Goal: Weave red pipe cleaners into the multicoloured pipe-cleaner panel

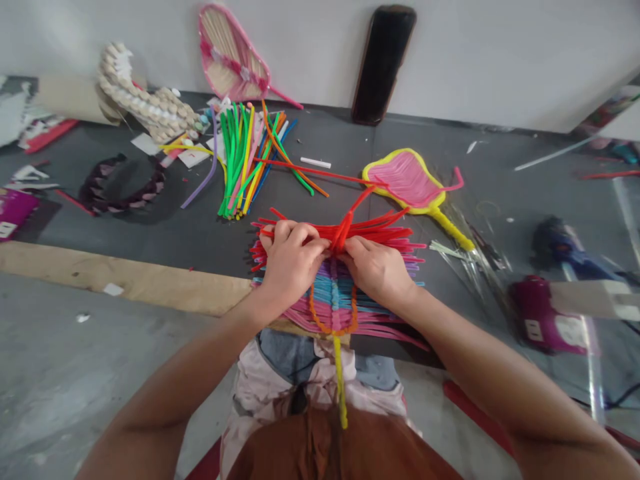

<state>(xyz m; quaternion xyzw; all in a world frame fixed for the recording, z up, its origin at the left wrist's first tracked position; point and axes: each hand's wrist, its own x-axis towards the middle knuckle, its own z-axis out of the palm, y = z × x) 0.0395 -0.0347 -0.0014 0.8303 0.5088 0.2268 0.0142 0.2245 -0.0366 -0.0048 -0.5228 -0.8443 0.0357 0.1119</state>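
On the dark table in front of me lies a fan-like piece of red, purple, blue and pink pipe cleaners laid side by side. An orange twisted loop rests across it, and a yellow twisted stem extends from it towards me. My left hand is closed in a pinch on the red pipe cleaners near the centre. From the other side, my right hand pinches the same red strands. The fingertips of both hands are partly hidden, and one red end stands up between them.
Behind lies a bundle of coloured pipe cleaners. A pink and yellow fan is at the back right. A phone and a pink leaf-shaped fan lean on the wall. A dark headband sits left, a purple pack right.
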